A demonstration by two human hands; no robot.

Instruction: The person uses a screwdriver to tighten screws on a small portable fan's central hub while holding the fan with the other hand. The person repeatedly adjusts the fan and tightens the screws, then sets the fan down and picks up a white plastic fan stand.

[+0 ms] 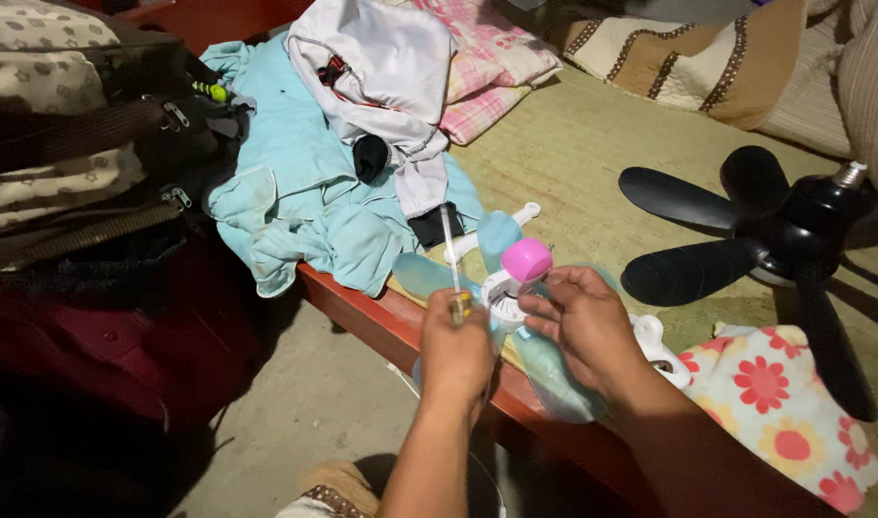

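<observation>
I am bent over the red wooden edge of the bed, working on a small toy-like fan with pale blue translucent blades, a white plastic hub and a round pink cap. It lies on the bed's edge, partly over the greenish woven mat, right in front of me.

My left hand is closed in a fist around the yellowish handle of a thin metal screwdriver, whose shaft stands nearly upright beside the white hub. My right hand is curled around the hub, fingertips pinching the white part just under the pink cap to steady it.

As for progress, I judge the job is in its middle. The little fan looks partly apart: a white piece with a ring shape lies just beside my right wrist, and the blades look loose around the hub, though I cannot tell which screws are out or in. The screwdriver's tip is not clearly set in any screw, so the turning here seems yet to be done.

Around me lie a crumpled light blue garment, a white cloth on top of it, a large black fan blade assembly well apart to the right, and a floral cloth with red and yellow flowers near my right forearm.
</observation>
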